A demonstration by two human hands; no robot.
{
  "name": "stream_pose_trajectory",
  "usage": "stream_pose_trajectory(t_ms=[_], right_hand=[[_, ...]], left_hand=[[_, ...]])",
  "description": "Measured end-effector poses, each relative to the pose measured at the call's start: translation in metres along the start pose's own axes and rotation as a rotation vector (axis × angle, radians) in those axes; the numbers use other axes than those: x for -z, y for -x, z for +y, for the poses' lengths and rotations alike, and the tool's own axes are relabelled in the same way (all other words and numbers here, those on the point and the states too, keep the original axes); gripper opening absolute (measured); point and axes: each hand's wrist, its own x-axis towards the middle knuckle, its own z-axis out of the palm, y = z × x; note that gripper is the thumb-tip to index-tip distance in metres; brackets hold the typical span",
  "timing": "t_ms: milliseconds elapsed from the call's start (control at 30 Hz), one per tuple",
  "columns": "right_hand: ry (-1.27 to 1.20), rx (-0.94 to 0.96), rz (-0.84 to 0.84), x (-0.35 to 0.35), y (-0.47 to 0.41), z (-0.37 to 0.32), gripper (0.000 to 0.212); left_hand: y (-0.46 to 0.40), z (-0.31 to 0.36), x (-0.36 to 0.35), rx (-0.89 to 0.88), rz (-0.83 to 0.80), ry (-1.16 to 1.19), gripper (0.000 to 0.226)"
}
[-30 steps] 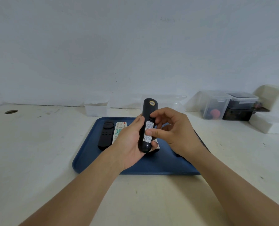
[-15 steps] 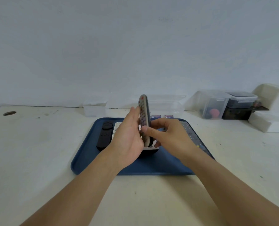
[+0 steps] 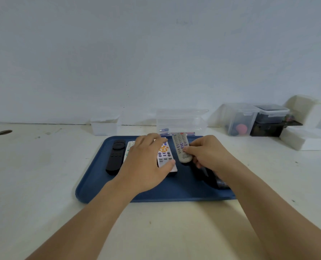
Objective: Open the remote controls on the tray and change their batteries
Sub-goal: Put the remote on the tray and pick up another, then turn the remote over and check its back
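Note:
A blue tray (image 3: pixel 92 184) on the table holds several remotes. A black remote (image 3: pixel 115 158) lies at its left, and a white one with green buttons (image 3: pixel 130 145) is partly hidden beside it. My left hand (image 3: pixel 146 166) lies over a white remote with orange and purple buttons (image 3: pixel 164 154), thumb curled against its right edge. My right hand (image 3: pixel 210 154) pinches the lower end of a grey remote (image 3: pixel 181 147), which lies face up and low over the tray. A dark remote (image 3: pixel 212 180) shows under my right wrist.
Behind the tray stands a clear box with batteries (image 3: pixel 182 122), with a small white box (image 3: pixel 104 126) to its left. Lidded clear containers (image 3: pixel 240 119) and white foam blocks (image 3: pixel 305 137) sit at the back right. The table has a hole (image 3: pixel 4 132) at far left.
The grey remote, held upright in both hands, has been turned face up and lowered to the tray. My left hand let go of it and moved onto the white remote.

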Motion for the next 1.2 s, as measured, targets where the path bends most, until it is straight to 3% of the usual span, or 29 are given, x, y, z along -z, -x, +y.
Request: stream_pose_trajectory(t_ms=[100, 200, 300, 433, 500, 567, 633, 767, 900, 1000, 1067, 1200], right_hand=[[0.251, 0.085, 0.028, -0.003, 0.003, 0.002, 0.014], [0.493, 0.170, 0.143, -0.005, 0.009, -0.002, 0.012], [0.558, 0.294, 0.242, -0.015, 0.017, -0.008, 0.017], [0.661, 0.379, 0.113, -0.047, 0.032, -0.018, 0.041], [0.770, 0.367, 0.103, -0.056, 0.036, -0.020, 0.049], [0.780, 0.360, 0.118, -0.057, 0.038, -0.022, 0.053], [0.758, 0.341, 0.097, -0.057, 0.037, -0.024, 0.051], [0.535, 0.262, 0.070, -0.052, 0.028, -0.022, 0.040], [-0.243, -0.075, 0.049, -0.022, 0.017, -0.029, 0.035], [-0.632, -0.170, -0.026, 0.008, 0.014, -0.032, 0.033], [-0.853, -0.191, -0.135, 0.023, 0.012, -0.030, 0.031], [-1.003, -0.248, -0.421, 0.029, 0.014, -0.028, 0.029]], left_hand=[[0.003, -0.005, -0.001, 0.058, -0.176, -0.235, 0.085], [0.003, -0.011, -0.004, 0.079, -0.296, -0.347, 0.086], [0.002, -0.015, -0.007, 0.080, -0.318, -0.342, 0.083], [0.000, -0.020, -0.002, 0.105, -0.353, -0.248, 0.084], [-0.001, -0.021, 0.002, 0.109, -0.373, -0.254, 0.065], [-0.002, -0.022, 0.004, 0.094, -0.366, -0.252, 0.055], [-0.001, -0.023, 0.004, 0.092, -0.367, -0.241, 0.061], [0.000, -0.022, 0.002, 0.091, -0.366, -0.212, 0.088], [0.000, -0.019, 0.005, 0.106, -0.352, -0.251, 0.087], [0.001, -0.016, 0.006, 0.138, -0.307, -0.208, 0.077], [0.000, -0.010, 0.008, 0.208, -0.204, 0.011, 0.068], [-0.010, 0.013, 0.020, 0.387, 0.019, 0.931, 0.067]])
